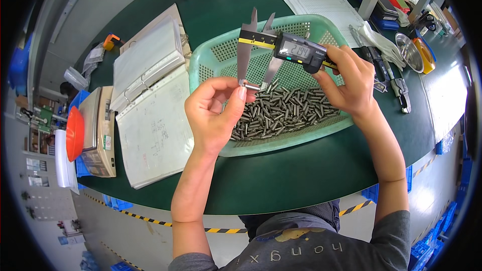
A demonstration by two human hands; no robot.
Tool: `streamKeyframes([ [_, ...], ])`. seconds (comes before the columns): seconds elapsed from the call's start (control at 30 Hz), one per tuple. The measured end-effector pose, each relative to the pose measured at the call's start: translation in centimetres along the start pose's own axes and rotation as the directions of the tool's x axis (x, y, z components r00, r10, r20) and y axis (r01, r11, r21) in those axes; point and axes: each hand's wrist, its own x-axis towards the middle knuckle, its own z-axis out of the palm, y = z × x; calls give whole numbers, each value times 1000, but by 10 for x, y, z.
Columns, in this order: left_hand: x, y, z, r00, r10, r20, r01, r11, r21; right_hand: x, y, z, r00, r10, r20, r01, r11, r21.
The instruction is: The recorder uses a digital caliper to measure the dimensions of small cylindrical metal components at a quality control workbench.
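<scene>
Between thumb and fingers, my left hand (211, 108) pinches a small metal pin (250, 86), held level above the basket. My right hand (350, 78) grips a digital caliper (296, 50) by its body, with the display lit. The caliper's jaws are spread and point down toward the pin, one on each side of it; whether they touch it I cannot tell. Below both hands stands a green perforated plastic basket (281, 149), and a heap of small metal pins (288, 113) covers its near part.
Left of the basket lies an open ring binder (155, 140) with papers in sleeves. Beyond it stands a weighing scale (95, 130) with an orange-red pan. On the right are another caliper (400, 93), white gloves (380, 43) and a metal bowl (409, 52). Paper sheets (319, 2) lie behind the basket.
</scene>
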Motion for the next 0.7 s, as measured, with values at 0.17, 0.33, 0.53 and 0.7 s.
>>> streamKeyframes([
  [0.17, -3, -1, 6, 999, 5, -35, -5, 1000, -5, -1, 0, 0, 1000, 8, 15, -8, 1000, -7],
  [0.33, -4, -1, 7, 997, -28, -68, 26, 999, -28, 0, -3, 0, 999, 28, 17, -28, 999, -31],
  [0.53, -2, 3, 4, 998, -62, -15, 61, 997, -54, 0, -2, -1, 998, 52, 18, -52, 998, -47],
  [0.7, 1, 7, -1, 987, -158, 29, 158, 987, -4, 0, -2, -2, 996, 56, 66, -51, 996, -68],
])
